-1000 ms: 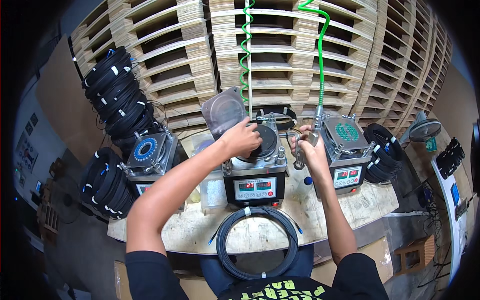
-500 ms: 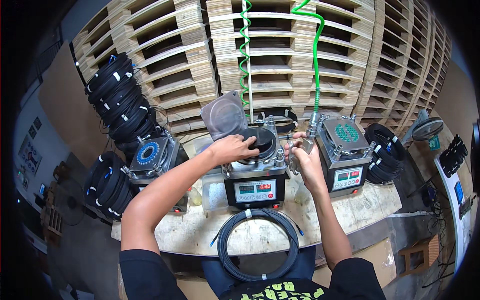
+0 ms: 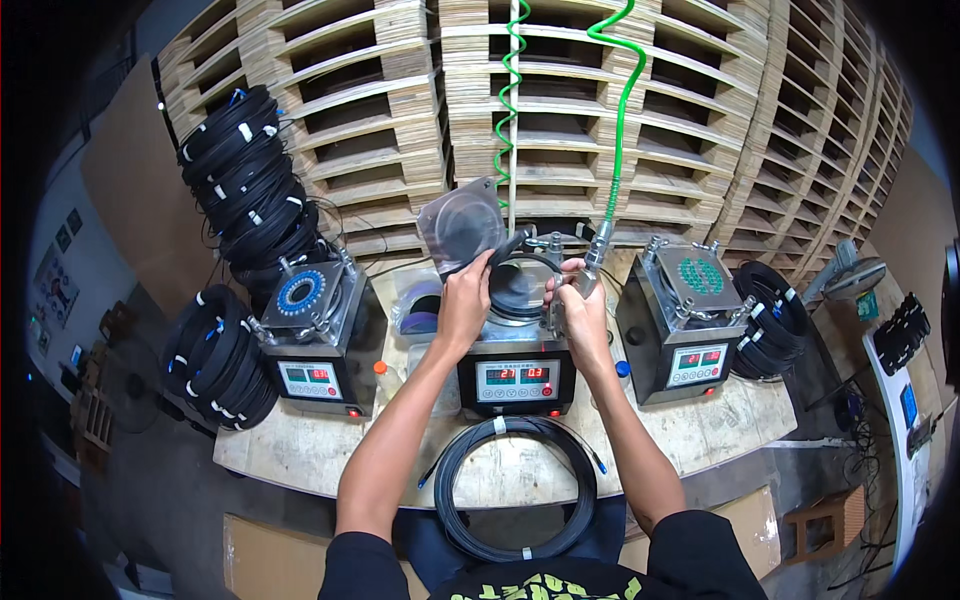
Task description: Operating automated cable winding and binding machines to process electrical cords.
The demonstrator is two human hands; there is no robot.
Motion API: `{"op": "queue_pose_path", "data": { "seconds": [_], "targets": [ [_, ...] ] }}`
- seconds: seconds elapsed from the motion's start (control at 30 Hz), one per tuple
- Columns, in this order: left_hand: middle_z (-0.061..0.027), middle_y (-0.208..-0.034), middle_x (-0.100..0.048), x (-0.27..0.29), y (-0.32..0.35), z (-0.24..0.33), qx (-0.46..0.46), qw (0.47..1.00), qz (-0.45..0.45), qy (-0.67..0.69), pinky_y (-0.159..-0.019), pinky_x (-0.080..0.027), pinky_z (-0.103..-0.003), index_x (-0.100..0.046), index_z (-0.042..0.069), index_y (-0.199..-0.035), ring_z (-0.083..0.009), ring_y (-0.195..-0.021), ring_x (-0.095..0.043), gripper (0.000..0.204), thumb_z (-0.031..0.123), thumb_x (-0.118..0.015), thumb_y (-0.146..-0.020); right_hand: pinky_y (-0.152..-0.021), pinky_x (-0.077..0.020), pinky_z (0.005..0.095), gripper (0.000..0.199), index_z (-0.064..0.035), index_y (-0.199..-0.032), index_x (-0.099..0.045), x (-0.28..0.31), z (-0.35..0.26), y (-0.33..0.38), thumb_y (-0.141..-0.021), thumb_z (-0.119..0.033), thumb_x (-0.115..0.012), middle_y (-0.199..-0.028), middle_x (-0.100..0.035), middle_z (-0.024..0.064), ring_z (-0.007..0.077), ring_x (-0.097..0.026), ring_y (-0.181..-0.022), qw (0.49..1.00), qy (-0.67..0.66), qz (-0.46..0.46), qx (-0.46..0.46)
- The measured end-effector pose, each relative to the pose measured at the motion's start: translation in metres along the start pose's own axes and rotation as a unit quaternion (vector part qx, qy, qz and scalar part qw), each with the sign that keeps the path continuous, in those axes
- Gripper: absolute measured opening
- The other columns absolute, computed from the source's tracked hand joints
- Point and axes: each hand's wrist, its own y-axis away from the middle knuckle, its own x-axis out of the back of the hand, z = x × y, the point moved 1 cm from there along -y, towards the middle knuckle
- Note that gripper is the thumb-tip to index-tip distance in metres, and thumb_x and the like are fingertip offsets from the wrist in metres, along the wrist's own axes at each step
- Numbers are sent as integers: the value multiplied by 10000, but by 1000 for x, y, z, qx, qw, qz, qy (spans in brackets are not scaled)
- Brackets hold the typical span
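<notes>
My left hand [image 3: 464, 303] rests on the rim of the round dark plate [image 3: 520, 288] on top of the middle grey machine [image 3: 515, 370], fingers curled on its edge. That machine's clear lid [image 3: 460, 222] stands tilted open behind the hand. My right hand [image 3: 578, 305] grips a metal air nozzle [image 3: 592, 262] fed by a green coiled hose [image 3: 618, 110], its tip pointing down at the plate's right edge. A black cable coil [image 3: 515, 487] lies on the bench just in front of me.
Two similar grey machines [image 3: 318, 340] [image 3: 688, 330] flank the middle one on the wooden bench [image 3: 300, 450]. Stacks of black cable coils [image 3: 245, 185] [image 3: 215, 360] stand at left, more coils [image 3: 770, 320] at right. Wooden pallets [image 3: 700, 130] rise behind.
Both hands have drawn closer together over the middle machine's plate. The right hand has brought the air nozzle leftward to the plate's edge.
</notes>
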Motion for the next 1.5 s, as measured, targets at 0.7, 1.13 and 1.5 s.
{"op": "queue_pose_path", "data": {
  "seconds": [0.7, 1.13, 1.5],
  "targets": [
    [-164, -1262, -630, 19, 5, 5, -97, 974, -202, -26, -1022, -440, -404, -661, 45, -1218, -369, -1185, -573, 420, -41, -545, -823, -674, -529, 271, 290, -75, -1226, -417, 53, -35, -45, -949, -35, -494, -941, -628, 101, 133, -620, -762, 991, 115, 30, 55],
    [-139, -1357, -583, 4, -18, 1, -98, 934, -343, -31, -1017, -446, -453, -693, 77, -1190, -396, -1177, -562, 314, 191, -637, -903, -672, -524, 272, 279, -68, -1202, -434, 86, -29, -51, -935, -28, -505, -923, -623, 94, 128, -611, -759, 991, 114, 37, 54],
    [-135, -1193, -651, 5, -13, 5, -71, 951, -301, 15, -1006, -438, -431, -711, 69, -1052, -358, -1172, -550, 267, 46, -556, -837, -688, -542, 293, 342, -53, -1263, -443, 90, -25, -56, -926, -42, -498, -938, -634, 120, 153, -630, -768, 993, 117, -5, 23]
  ]
}}
